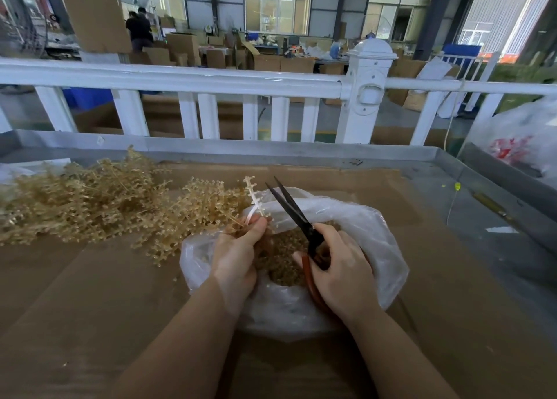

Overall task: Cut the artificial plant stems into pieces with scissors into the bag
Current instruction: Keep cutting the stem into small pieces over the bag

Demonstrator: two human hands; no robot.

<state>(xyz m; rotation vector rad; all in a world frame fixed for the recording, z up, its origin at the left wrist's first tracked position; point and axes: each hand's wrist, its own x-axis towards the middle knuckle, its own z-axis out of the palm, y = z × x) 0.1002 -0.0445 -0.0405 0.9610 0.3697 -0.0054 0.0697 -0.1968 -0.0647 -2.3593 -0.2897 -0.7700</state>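
Gripped in the right hand (340, 266), black-bladed scissors with red handles (297, 214) are held open toward eleven o'clock beside the pale knobbed plastic stem (254, 196) pinched upright by the left hand (238, 257) above the clear plastic bag (370, 226).

The left hand (238, 254) pinches a pale stem (254, 198) upright over the open plastic bag (373, 226), which holds cut pieces (286, 266). The right hand (340, 266) grips scissors (294, 208), blades parted just beside the stem. A pile of stems (90, 199) lies left on cardboard (90, 293), before a white railing (187, 80).
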